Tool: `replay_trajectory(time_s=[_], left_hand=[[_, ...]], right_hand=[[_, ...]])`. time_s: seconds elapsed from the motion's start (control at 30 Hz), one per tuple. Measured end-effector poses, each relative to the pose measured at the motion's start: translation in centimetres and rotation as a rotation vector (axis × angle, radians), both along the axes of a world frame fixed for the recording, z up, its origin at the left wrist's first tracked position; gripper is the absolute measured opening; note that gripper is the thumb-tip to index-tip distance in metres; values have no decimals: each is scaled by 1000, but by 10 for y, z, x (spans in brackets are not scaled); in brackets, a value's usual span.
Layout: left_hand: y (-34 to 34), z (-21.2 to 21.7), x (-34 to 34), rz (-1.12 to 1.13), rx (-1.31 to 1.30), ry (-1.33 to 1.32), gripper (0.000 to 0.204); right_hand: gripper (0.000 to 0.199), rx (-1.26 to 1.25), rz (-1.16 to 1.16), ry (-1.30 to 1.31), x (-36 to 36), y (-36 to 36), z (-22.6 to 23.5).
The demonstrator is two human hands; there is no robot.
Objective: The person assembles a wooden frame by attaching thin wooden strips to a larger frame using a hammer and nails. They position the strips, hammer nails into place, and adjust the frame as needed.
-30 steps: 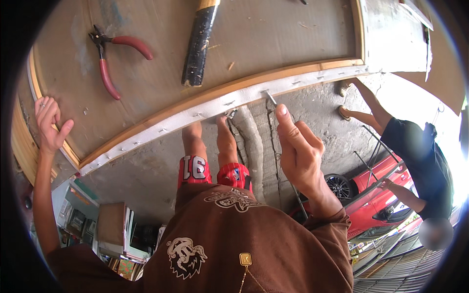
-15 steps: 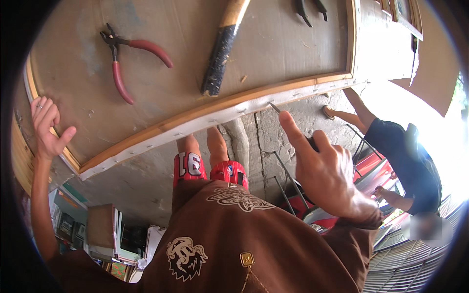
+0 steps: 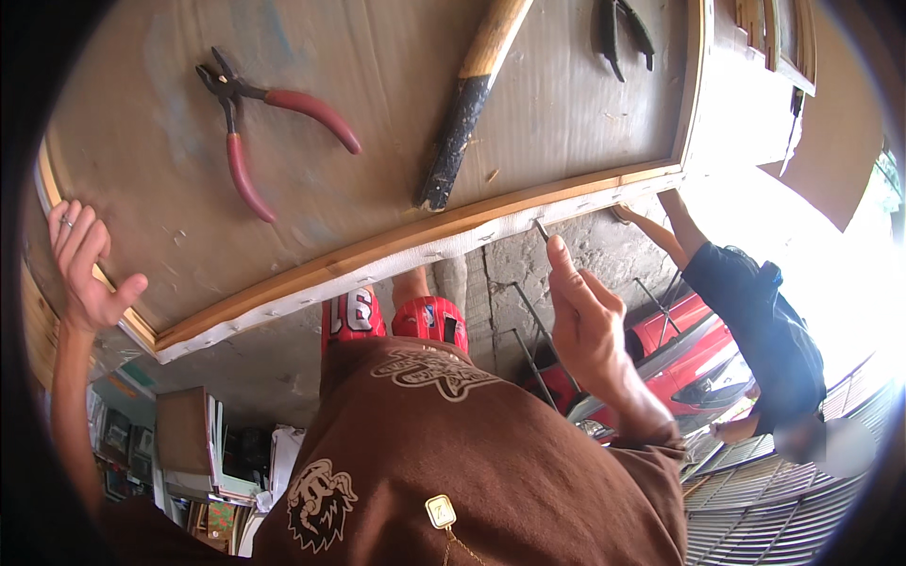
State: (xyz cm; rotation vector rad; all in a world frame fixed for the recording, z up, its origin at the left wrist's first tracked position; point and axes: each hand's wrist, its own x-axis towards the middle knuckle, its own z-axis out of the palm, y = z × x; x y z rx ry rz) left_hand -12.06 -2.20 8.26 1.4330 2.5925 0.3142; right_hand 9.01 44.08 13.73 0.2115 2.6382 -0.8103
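Note:
My right hand (image 3: 587,316) is closed round a slim metal-tipped tool (image 3: 541,227), its handle hidden in the fist and the index finger stretched along it. The tip meets the white canvas edge (image 3: 377,273), which is fastened with several staples along the near side of a wooden stretcher frame (image 3: 396,233). At the frame's left end my left hand (image 3: 90,264) rests on the wood, fingers bent over the bar and thumb spread. Diagonal cutters with red handles (image 3: 311,115) lie spread on the board inside the frame.
A wooden handle with a black grip (image 3: 458,127) and black-handled pliers (image 3: 611,42) lie on the board. To the right, another person (image 3: 755,311) bends beside a red vehicle (image 3: 670,354). Stacked books and boards (image 3: 184,439) stand lower left.
The view has shifted, so the frame and tools sit lower and further right. My right hand has turned more upright, its tool still at the canvas edge. My left hand stays put.

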Motion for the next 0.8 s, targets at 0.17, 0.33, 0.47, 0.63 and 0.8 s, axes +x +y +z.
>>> replay_trajectory(time_s=[0.17, 0.33, 0.47, 0.63, 0.8], left_hand=[[-9, -2, 5, 4, -51, 11, 61], [-16, -3, 5, -17, -62, 17, 58], [-14, -6, 0, -38, -40, 38, 55], [-27, -10, 0, -6, -74, 5, 52], [-19, -11, 1, -7, -24, 33, 50]], right_hand=[[48, -102, -124, 280, 29, -9, -52], [45, -108, -146, 418, 34, -11, -76], [43, -161, -177, 589, 40, -16, -111], [41, -225, -184, 637, 39, -15, -113], [39, -32, -201, 462, 32, 15, -54]])
